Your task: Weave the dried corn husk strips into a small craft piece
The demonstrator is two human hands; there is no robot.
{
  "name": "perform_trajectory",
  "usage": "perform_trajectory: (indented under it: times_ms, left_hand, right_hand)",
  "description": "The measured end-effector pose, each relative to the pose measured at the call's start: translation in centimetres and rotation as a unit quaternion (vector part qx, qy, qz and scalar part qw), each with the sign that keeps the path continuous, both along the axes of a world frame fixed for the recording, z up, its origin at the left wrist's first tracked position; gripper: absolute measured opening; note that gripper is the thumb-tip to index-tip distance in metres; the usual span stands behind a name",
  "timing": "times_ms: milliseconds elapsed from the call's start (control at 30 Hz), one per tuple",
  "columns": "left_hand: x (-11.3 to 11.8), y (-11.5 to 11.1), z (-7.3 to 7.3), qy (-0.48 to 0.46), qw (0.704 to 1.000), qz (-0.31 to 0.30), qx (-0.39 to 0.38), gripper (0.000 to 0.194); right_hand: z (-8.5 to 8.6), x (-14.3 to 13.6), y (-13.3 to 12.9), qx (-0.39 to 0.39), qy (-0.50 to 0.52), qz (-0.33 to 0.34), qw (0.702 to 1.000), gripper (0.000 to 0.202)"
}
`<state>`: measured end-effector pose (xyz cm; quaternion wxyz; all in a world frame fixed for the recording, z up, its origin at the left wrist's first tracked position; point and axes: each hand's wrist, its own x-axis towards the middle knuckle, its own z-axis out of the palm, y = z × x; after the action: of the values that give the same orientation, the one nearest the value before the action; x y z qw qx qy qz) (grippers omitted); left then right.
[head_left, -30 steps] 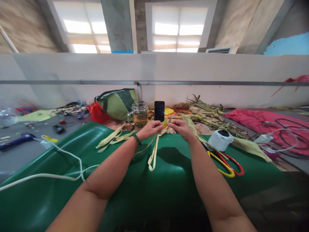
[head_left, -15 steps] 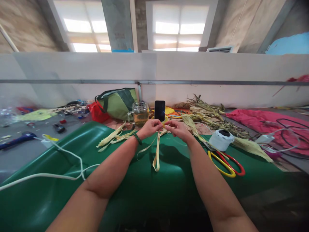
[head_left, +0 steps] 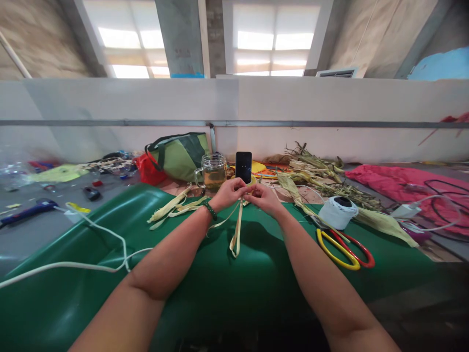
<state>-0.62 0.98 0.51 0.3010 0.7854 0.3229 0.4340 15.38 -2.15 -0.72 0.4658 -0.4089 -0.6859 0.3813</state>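
Fingertips pinched, my left hand (head_left: 230, 193) grips the top of a pale corn husk strip (head_left: 237, 232), whose looped end hangs over the green mat (head_left: 220, 293). My right hand (head_left: 266, 198) meets it from the other side, thumb and fingers pinched at the same upper end of the husk. A thinner strand trails off to the left below the left hand. Just behind both hands a dark phone (head_left: 244, 167) stands upright. The exact hold is small and partly hidden by the fingers.
Left of the hands lie loose husks (head_left: 170, 206) and a glass mug (head_left: 213, 172) of amber liquid. To the right are a white roll (head_left: 337, 213), scissors with yellow and red handles (head_left: 346, 249), and a dried stalk heap (head_left: 315, 168). A white cable (head_left: 73, 265) crosses the mat's left side.
My right hand has moved slightly left and down, its fingers closing nearer to the left hand. The husk's hanging end has swung slightly left and up.
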Motion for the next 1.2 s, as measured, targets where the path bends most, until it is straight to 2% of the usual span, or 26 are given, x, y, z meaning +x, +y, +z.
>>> perform_trajectory:
  times_ms: [100,200,433,500,600,700,800,933,1100,1200]
  left_hand:
    - [-0.1,0.1,0.1,0.002,0.999,0.029,0.018,0.018]
    - [-0.1,0.2,0.1,0.008,0.998,0.05,0.029,0.012]
    - [0.0,-0.2,0.4,0.017,0.996,0.083,0.005,0.012]
    - [0.0,-0.4,0.5,0.005,0.997,0.069,-0.032,0.012]
    - [0.0,-0.6,0.7,-0.028,0.995,0.009,-0.092,0.017]
    - [-0.1,-0.6,0.9,-0.039,0.996,-0.025,-0.07,0.023]
    - [-0.1,-0.7,0.9,-0.026,0.999,-0.019,-0.01,0.016]
    - [0.0,-1.0,0.9,0.019,0.999,0.02,0.025,0.009]
    - [0.2,-0.9,1.0,0.064,0.995,0.061,0.039,0.008]
    - [0.1,-0.6,1.1,0.055,0.997,0.049,0.011,0.012]
  right_hand:
    - [-0.2,-0.1,0.3,0.072,-0.017,-0.052,0.996,0.026]
    - [-0.4,-0.3,0.2,0.109,-0.039,-0.091,0.989,0.024]
    - [-0.9,-0.4,0.2,0.175,-0.093,-0.105,0.975,0.023]
    - [-0.9,-0.3,0.3,0.178,-0.1,-0.099,0.974,0.023]
    - [-0.6,-0.1,0.4,0.168,-0.089,-0.093,0.977,0.024]
    - [-0.4,0.2,0.5,0.155,-0.084,-0.095,0.98,0.025]
    - [-0.4,0.5,0.7,0.148,-0.081,-0.087,0.982,0.027]
    - [-0.5,0.7,0.7,0.145,-0.081,-0.07,0.984,0.031]
    - [-0.5,0.7,0.6,0.168,-0.094,-0.093,0.977,0.029]
    - [-0.4,0.8,0.7,0.177,-0.094,-0.099,0.975,0.025]
